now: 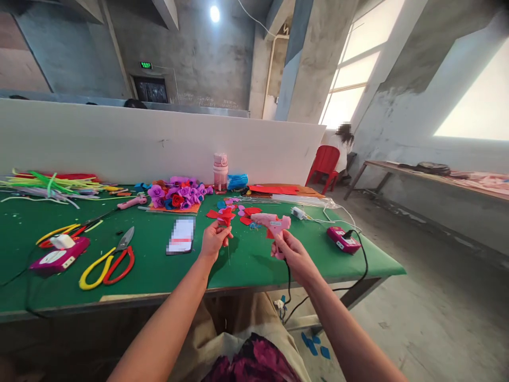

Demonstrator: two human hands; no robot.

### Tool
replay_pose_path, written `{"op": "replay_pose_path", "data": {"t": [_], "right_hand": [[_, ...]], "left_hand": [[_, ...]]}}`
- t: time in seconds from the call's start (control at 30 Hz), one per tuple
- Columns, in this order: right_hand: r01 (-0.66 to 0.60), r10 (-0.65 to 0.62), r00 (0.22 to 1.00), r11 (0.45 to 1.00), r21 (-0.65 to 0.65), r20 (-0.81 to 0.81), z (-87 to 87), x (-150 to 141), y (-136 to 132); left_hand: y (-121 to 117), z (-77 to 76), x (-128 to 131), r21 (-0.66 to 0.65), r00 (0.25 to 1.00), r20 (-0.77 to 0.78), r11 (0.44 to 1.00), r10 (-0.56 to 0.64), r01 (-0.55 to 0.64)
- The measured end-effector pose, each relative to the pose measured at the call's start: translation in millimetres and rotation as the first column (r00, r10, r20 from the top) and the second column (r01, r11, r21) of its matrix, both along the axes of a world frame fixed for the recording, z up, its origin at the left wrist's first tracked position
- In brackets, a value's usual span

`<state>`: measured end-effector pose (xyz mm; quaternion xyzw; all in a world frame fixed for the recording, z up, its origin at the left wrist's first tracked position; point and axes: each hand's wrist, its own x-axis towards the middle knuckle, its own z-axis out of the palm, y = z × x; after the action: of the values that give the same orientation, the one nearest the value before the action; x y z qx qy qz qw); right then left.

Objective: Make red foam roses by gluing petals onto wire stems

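Currently, the red flower (226,216) is positioned above the green table (151,273), pinched in your left grip (215,241). Your right grip (289,249) is wrapped around the pink glue gun (275,224), its nozzle (255,218) pointing toward the flower. Loose red petals (253,210) lie just beyond. A phone (181,236) lies flat to the left, with the scissors (111,262) farther left and purple flowers (158,193) behind the phone.

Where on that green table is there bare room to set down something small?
One bare patch of the green table lies between the right hand, holding a pink glue gun, and the magenta socket block at the right. A smaller one separates the nearer scissors from the phone. The back is crowded: colourful strips, purple flowers, a pink bottle.
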<state>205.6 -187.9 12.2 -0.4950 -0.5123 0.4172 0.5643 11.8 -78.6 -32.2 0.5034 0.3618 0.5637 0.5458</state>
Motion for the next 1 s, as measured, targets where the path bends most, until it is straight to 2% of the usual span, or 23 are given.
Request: {"op": "replay_pose_path", "data": {"t": [0.13, 0.27, 0.4, 1.0], "right_hand": [[-0.019, 0.013, 0.997, 0.997, 0.078, 0.081, -11.6, -22, 11], [-0.034, 0.006, 0.978, 0.991, 0.128, 0.208, -18.0, -31, 16], [-0.023, -0.017, 0.958, 0.991, 0.134, 0.288, -16.7, -35, 16], [-0.009, -0.076, 0.904, 0.980, 0.197, 0.421, -13.7, -37, 21]], "left_hand": [[0, 1.0, 1, 0.001, 1.000, -0.006, 1.000, 0.010, -0.010], [-1, 1.4, 0, 0.004, 1.000, -0.010, 1.000, 0.011, -0.011], [-1, 1.0, 0, 0.006, 1.000, -0.010, 1.000, 0.005, -0.005], [0, -0.8, 0, 0.012, 1.000, -0.023, 1.000, -0.003, 0.003]]}}
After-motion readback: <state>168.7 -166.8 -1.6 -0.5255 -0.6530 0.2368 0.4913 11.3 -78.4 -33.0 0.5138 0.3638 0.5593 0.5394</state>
